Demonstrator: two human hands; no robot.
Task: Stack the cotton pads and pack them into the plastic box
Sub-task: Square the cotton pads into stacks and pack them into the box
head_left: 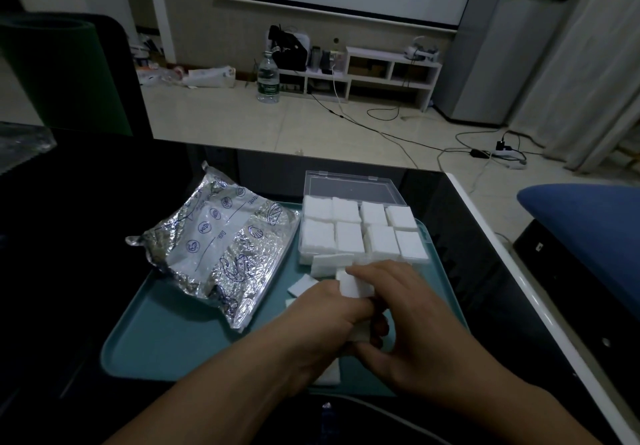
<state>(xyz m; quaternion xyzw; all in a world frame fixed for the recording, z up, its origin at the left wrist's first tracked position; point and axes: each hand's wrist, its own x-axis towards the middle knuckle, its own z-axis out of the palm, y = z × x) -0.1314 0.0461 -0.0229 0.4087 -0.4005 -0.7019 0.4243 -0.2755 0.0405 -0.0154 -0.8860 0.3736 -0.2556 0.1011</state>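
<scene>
A clear plastic box (349, 186) stands open at the far right of a teal tray (166, 333), with its lid tilted back. Two rows of white cotton pad stacks (349, 236) fill it. Just in front of the box, my left hand (322, 320) and my right hand (412, 323) meet around a small stack of white cotton pads (353, 285), fingers closed on its sides. Loose pads lie on the tray around the hands: one (301, 285) to the left, one (330, 264) against the box, one (329, 373) under my left wrist.
A crumpled silver foil bag (221, 247) lies on the tray's left half. The tray sits on a dark table whose white edge (491, 236) runs along the right. A blue seat (588, 222) is at right; beyond the table, floor with cables and a water bottle (267, 77).
</scene>
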